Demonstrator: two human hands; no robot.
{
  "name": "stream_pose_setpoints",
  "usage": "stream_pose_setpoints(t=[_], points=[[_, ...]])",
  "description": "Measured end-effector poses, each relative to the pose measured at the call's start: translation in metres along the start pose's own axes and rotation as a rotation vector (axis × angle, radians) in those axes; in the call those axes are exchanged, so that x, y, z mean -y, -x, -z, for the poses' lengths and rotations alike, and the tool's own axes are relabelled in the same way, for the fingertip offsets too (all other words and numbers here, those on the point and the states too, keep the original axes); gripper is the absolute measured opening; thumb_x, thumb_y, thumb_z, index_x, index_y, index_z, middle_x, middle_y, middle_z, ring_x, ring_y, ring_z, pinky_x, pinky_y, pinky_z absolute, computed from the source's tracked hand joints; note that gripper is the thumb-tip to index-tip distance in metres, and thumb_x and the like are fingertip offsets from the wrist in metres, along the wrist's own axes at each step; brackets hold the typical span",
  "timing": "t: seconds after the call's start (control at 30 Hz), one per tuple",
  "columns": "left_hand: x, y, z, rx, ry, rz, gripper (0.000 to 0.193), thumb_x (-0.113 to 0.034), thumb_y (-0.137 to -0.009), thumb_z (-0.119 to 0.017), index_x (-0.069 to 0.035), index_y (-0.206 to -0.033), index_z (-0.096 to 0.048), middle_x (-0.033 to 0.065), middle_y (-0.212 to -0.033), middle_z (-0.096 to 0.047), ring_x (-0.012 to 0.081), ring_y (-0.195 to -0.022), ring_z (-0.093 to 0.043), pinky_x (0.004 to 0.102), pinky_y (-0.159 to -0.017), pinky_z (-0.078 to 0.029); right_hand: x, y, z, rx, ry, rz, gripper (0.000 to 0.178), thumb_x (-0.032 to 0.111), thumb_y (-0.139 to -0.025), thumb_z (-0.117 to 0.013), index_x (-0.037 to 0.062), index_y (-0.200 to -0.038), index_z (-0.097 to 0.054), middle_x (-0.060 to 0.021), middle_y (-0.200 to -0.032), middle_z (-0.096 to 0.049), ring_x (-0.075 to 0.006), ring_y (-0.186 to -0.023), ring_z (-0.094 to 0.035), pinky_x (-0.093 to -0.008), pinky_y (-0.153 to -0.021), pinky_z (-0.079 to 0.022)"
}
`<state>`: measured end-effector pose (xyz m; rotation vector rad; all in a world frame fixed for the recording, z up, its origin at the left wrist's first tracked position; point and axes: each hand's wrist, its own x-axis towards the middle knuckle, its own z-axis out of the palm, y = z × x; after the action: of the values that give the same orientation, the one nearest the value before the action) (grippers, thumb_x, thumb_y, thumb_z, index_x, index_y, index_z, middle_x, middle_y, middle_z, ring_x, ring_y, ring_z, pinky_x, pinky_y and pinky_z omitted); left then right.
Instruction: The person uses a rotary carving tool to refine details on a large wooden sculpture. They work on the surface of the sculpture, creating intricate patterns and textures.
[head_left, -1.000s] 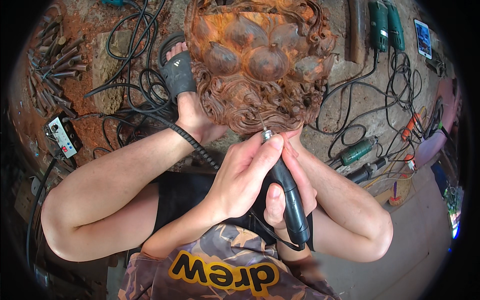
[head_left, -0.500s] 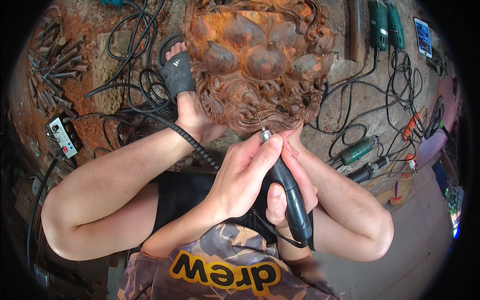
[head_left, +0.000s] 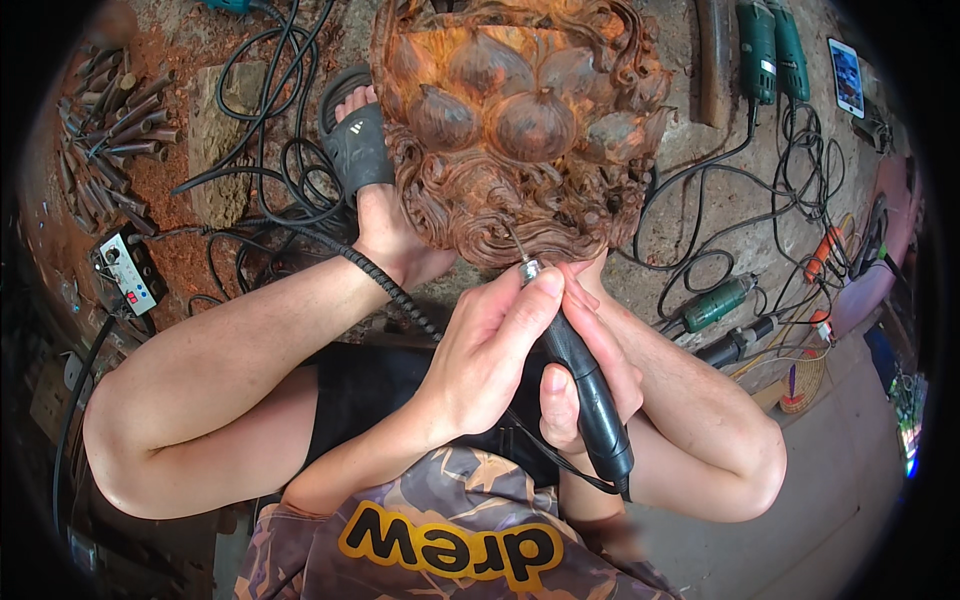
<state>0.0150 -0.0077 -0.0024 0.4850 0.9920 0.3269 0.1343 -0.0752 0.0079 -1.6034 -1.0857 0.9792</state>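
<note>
A black rotary carving handpiece (head_left: 597,425) slants between my legs, its metal collar and thin bit (head_left: 518,243) pointing away from me. The bit's tip meets the near edge of a reddish-brown wood carving (head_left: 460,205), covered in wavy curls with smooth rounded bulbs farther back. My left hand (head_left: 485,350) pinches the front of the handpiece, thumb along the collar. Around the body of the tool my right hand (head_left: 600,375) is closed, its thumb against the left side. Some of the fingers are hidden behind the tool and the left hand.
Loose carving bits or gouges (head_left: 115,140) lie heaped at far left, near a small control box (head_left: 125,272). Black cables (head_left: 290,170) coil beside my sandalled foot (head_left: 360,145). To the right are green power tools (head_left: 757,55), a phone (head_left: 847,78) and another green grinder (head_left: 715,303).
The rear end of the handpiece has swung slightly right with my right hand, and its bit tip has shifted a little left. My left hand stays nearly in place.
</note>
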Motion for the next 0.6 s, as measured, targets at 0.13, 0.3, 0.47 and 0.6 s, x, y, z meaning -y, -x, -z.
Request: stream_pose_setpoints(t=[0.13,0.3,0.47,0.6], points=[[0.0028,-0.0020,-0.0042,-0.037,0.052,-0.106,0.046,-0.037,-0.112,-0.045,0.004,-0.124,-0.064,0.0066,-0.093,-0.068,0.0114,-0.090,-0.059,0.0293,-0.085,-0.049,0.0000,-0.0024,0.0013,0.004,-0.020,-0.003,0.048,0.019,-0.092,-0.073,-0.0133,-0.127,-0.063,-0.0352,-0.128,-0.065,-0.0450,-0.124,-0.064,-0.0490,-0.107,-0.050],[0.0045,-0.0013,-0.0050,-0.044,0.080,-0.027,0.046,-0.037,-0.112,-0.045,0.004,-0.118,-0.064,0.0055,-0.095,-0.068,0.0106,-0.091,-0.058,0.0286,-0.085,-0.048,0.0030,-0.0056,0.0060,0.030,-0.012,-0.022,0.048,0.019,-0.092,-0.074,-0.0128,-0.127,-0.064,-0.0353,-0.129,-0.065,-0.0446,-0.125,-0.064,-0.0486,-0.108,-0.049],[0.0028,-0.0018,-0.0061,-0.056,0.096,-0.022,0.048,-0.039,-0.112,-0.045,0.004,-0.119,-0.064,0.0051,-0.096,-0.068,0.0097,-0.092,-0.058,0.0281,-0.086,-0.048,0.0017,-0.0087,0.0077,0.056,0.007,-0.003,0.048,0.020,-0.092,-0.074,-0.0122,-0.127,-0.064,-0.0345,-0.129,-0.065,-0.0439,-0.126,-0.064,-0.0485,-0.109,-0.049],[0.0012,-0.0017,-0.0074,-0.051,0.093,-0.018,0.047,-0.038,-0.112,-0.045,0.004,-0.120,-0.063,0.0050,-0.097,-0.068,0.0095,-0.093,-0.057,0.0281,-0.086,-0.048,0.0015,-0.0081,0.0090,0.051,-0.016,-0.013,0.048,0.020,-0.092,-0.074,-0.0121,-0.127,-0.064,-0.0343,-0.129,-0.065,-0.0435,-0.126,-0.064,-0.0485,-0.109,-0.048]])
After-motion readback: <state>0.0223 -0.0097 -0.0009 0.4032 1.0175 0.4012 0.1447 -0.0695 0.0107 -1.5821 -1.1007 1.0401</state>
